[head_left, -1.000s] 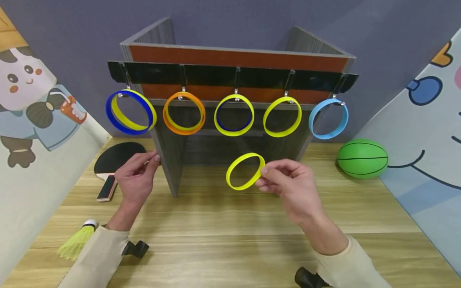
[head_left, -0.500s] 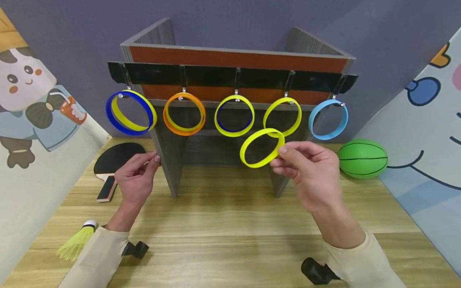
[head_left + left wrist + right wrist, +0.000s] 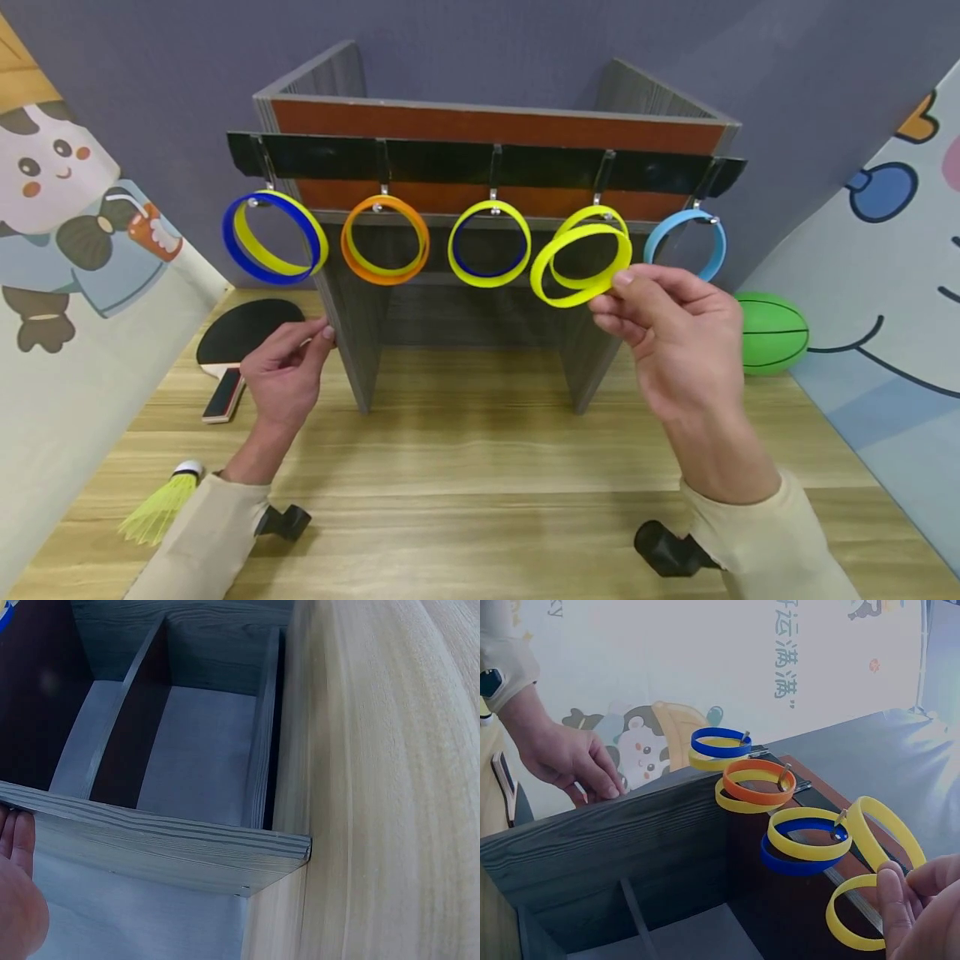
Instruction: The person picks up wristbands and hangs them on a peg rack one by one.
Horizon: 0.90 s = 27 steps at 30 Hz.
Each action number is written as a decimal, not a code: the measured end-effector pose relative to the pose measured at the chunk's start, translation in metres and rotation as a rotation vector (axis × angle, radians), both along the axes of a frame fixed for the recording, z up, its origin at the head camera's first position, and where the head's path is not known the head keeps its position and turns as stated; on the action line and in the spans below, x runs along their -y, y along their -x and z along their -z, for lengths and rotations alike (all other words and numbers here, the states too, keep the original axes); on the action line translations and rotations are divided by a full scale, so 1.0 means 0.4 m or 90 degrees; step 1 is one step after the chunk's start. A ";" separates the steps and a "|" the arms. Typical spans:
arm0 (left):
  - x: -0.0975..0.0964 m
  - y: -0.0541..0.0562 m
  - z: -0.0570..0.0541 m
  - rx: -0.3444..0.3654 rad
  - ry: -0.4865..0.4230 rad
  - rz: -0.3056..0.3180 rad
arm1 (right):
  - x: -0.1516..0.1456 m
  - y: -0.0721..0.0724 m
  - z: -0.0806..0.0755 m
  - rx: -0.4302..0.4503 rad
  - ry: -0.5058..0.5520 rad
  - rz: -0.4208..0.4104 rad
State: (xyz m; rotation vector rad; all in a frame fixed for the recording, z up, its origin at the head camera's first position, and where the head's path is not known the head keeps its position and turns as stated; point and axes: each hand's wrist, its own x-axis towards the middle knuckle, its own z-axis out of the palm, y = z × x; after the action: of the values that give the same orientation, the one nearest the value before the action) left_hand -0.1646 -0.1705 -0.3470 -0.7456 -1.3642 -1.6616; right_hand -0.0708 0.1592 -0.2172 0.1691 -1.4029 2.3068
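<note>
My right hand (image 3: 678,342) pinches a yellow silicone wristband (image 3: 567,302) by its right edge, thumb in front. This band overlaps another yellow wristband (image 3: 583,214), which hangs from the fourth hook from the left. Other hooks hold a blue and yellow pair (image 3: 279,273), an orange and yellow pair (image 3: 347,242), a yellow and blue pair (image 3: 452,250) and a light blue band (image 3: 693,215), partly behind the hand. My left hand (image 3: 288,367) touches the outer side of the grey shelf's left panel (image 3: 348,342); its fingers (image 3: 22,836) lie against that face in the left wrist view.
A black strip (image 3: 322,158) with the hooks crosses the shelf front, over a red-brown board (image 3: 487,121). A table tennis bat (image 3: 247,325) and a shuttlecock (image 3: 165,500) lie at the left; a green ball (image 3: 776,333) is at the right, partly covered.
My right hand has moved up and to the right with the yellow wristband, from below the hooks to the fourth one. The left hand has stayed at the panel.
</note>
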 end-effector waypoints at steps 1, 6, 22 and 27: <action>0.001 0.003 0.003 -0.001 -0.003 0.002 | 0.000 0.001 -0.003 -0.004 0.008 0.000; 0.008 0.016 0.017 -0.004 -0.011 0.002 | -0.003 0.004 -0.016 -0.017 0.036 -0.001; 0.008 0.018 0.020 0.000 -0.012 0.013 | -0.016 0.018 -0.021 -0.002 0.077 0.024; 0.009 0.016 0.019 -0.001 -0.008 0.003 | -0.014 0.018 -0.015 0.002 0.076 0.039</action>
State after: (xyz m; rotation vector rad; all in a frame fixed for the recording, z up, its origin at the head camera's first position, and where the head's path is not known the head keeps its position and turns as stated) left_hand -0.1710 -0.1740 -0.3548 -0.7427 -1.3516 -1.6710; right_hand -0.0781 0.1646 -0.2112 0.0856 -1.2502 2.3335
